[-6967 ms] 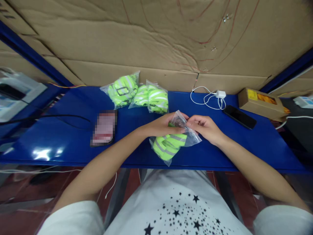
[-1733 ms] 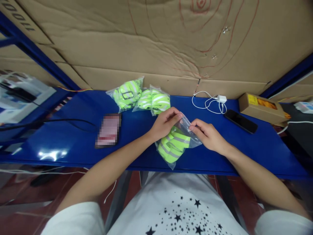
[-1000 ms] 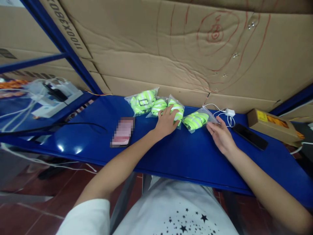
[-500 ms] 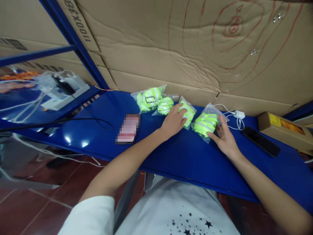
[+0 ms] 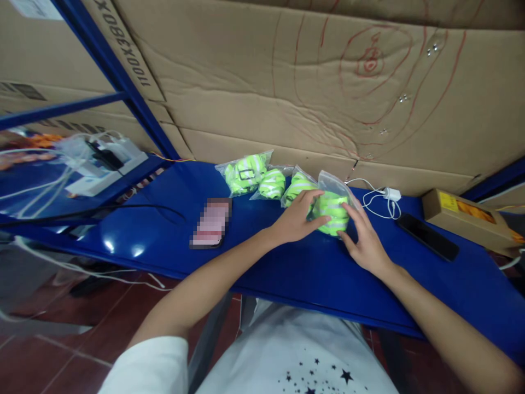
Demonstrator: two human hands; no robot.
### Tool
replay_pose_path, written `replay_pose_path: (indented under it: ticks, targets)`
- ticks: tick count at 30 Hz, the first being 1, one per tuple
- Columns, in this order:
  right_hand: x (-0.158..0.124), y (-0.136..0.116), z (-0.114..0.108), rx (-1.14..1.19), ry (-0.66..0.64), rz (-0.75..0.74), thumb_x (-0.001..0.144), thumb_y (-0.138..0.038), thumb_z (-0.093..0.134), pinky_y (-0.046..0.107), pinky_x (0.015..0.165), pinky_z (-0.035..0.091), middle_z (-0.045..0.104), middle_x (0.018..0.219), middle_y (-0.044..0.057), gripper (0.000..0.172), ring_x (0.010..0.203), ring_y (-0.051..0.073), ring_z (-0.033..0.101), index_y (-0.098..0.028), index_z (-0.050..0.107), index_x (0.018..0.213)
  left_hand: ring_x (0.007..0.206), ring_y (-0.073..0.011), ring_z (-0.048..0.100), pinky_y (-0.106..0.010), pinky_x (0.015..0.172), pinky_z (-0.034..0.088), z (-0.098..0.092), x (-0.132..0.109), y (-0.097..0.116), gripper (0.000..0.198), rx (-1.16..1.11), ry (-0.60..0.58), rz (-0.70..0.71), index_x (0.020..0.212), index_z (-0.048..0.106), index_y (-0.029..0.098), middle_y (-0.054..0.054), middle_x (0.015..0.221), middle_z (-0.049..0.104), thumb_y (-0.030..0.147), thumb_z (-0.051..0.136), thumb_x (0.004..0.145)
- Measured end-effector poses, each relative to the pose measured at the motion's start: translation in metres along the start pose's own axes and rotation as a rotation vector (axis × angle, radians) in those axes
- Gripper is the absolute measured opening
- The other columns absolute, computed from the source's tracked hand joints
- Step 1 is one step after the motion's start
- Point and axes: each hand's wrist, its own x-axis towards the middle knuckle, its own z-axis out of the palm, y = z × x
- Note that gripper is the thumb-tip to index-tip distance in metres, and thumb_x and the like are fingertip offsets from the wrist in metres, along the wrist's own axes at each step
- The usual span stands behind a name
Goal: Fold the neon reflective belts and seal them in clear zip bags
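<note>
Several clear plastic bags of rolled neon-yellow reflective straps lie in a row on the blue table (image 5: 262,273). Both my hands are at the rightmost bag (image 5: 333,213). My left hand (image 5: 297,219) touches its left side, thumb and fingers apart. On its right side rests my right hand (image 5: 363,241), fingers spread around the edge. The neighbouring bag (image 5: 301,186) sits just behind my left fingers, partly hidden by them. Farther left are a small bag (image 5: 272,184) and a bag with a black buckle (image 5: 246,174).
A blurred-out phone (image 5: 211,223) lies left of my left forearm. To the right are a white charger (image 5: 391,194), a black phone (image 5: 429,236) and a cardboard box (image 5: 471,219). A power strip (image 5: 109,169) with cables is at the left. Cardboard (image 5: 246,82) stands behind.
The rightmost bag has moved left against its neighbour, with my right hand. My left hand has shifted from the neighbouring bag to the rightmost one. The view has shifted slightly.
</note>
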Motion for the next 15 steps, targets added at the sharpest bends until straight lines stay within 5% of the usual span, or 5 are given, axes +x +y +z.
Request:
replay_pose_path:
  ticks: [3, 8, 12, 15]
  targets:
    - [-0.002, -0.011, -0.003, -0.106, -0.02, -0.153, 0.101, -0.014, 0.051, 0.063, 0.126, 0.035, 0.018, 0.177, 0.002, 0.075, 0.162, 0.033, 0.023, -0.041, 0.026, 0.166, 0.115, -0.0253, 0.061, -0.039, 0.095, 0.054, 0.004, -0.002, 0.008, 0.059, -0.358, 0.053, -0.171, 0.129, 0.055, 0.021, -0.015, 0.137, 0.058, 0.041, 0.083, 0.081]
    - [-0.001, -0.012, -0.008, -0.17, -0.085, -0.261, 0.095, -0.001, 0.048, 0.063, 0.123, 0.041, 0.033, 0.172, 0.001, 0.079, 0.159, 0.032, 0.032, -0.041, 0.038, 0.162, 0.071, -0.0152, 0.062, -0.032, 0.071, 0.056, -0.001, 0.002, 0.018, 0.04, -0.703, -0.045, -0.378, 0.086, 0.058, 0.018, -0.002, 0.079, 0.062, 0.056, 0.071, 0.087]
    - [0.001, -0.021, -0.016, -0.138, -0.007, -0.316, 0.094, -0.009, 0.06, 0.06, 0.112, 0.05, 0.061, 0.152, 0.006, 0.05, 0.141, 0.033, 0.057, -0.035, 0.064, 0.137, 0.06, -0.0142, 0.062, -0.028, 0.056, 0.054, -0.003, 0.001, 0.025, 0.054, -0.856, -0.063, -0.508, 0.081, 0.057, 0.017, -0.001, 0.068, 0.058, 0.068, 0.048, 0.097]
    - [0.0, -0.034, -0.023, -0.082, 0.063, -0.39, 0.089, -0.014, 0.069, 0.057, 0.102, 0.052, 0.073, 0.132, 0.009, 0.025, 0.121, 0.033, 0.07, -0.029, 0.07, 0.109, 0.058, -0.0122, 0.061, -0.024, 0.052, 0.052, -0.001, -0.001, 0.029, 0.048, -0.895, -0.041, -0.528, 0.083, 0.058, 0.017, 0.0, 0.067, 0.059, 0.064, 0.059, 0.094]
